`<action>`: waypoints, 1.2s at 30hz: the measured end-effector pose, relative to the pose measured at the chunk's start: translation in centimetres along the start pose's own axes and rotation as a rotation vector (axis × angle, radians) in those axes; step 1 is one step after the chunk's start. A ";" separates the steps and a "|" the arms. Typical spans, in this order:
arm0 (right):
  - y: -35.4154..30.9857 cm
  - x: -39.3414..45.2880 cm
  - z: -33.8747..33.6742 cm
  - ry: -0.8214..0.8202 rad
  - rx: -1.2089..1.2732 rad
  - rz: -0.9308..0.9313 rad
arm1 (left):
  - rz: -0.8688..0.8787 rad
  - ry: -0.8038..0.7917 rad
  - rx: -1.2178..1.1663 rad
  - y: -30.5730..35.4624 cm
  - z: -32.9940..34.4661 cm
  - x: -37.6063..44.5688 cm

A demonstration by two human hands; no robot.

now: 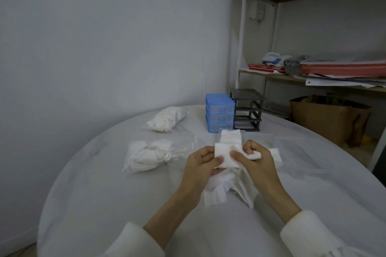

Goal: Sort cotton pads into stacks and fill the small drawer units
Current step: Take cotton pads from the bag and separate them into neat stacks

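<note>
Cotton pad (226,157) pinched between left hand (201,165) and right hand (253,159), thumbs pressing on top, loose pads (227,190) beneath, blue drawer unit (219,112) behind

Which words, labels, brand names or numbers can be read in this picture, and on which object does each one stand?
No text can be read with certainty.
Red books on the shelf: pale lettering on the spines, too small and blurred to read.
Blue drawer unit, grey drawer frame, bags of cotton pads: no visible text.

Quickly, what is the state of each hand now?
Left hand: holding the pad.
Right hand: pinching the same pad, another pad under its fingers.
</note>
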State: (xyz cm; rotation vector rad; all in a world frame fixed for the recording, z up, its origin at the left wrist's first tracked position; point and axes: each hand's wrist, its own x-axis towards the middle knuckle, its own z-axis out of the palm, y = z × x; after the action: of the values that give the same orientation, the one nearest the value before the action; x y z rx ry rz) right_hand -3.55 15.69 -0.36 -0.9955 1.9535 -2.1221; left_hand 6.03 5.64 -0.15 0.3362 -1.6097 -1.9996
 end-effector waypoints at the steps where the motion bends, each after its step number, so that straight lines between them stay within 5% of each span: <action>1: 0.0 0.0 0.0 0.001 0.001 0.004 | 0.005 -0.005 -0.016 0.1 0.0 -0.1; 24: -0.9 0.0 -0.6 0.128 0.050 0.050 | 0.190 0.076 0.170 -0.6 -0.8 0.6; 36: -2.2 -0.6 0.2 -0.098 0.254 0.115 | 0.218 -0.026 0.115 -0.6 -0.4 0.5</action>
State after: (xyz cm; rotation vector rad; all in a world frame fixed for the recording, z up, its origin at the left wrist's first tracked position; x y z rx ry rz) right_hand -2.22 16.17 1.39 -0.8985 1.6054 -2.1456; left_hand 5.67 5.13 -0.77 0.1692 -1.7033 -1.7599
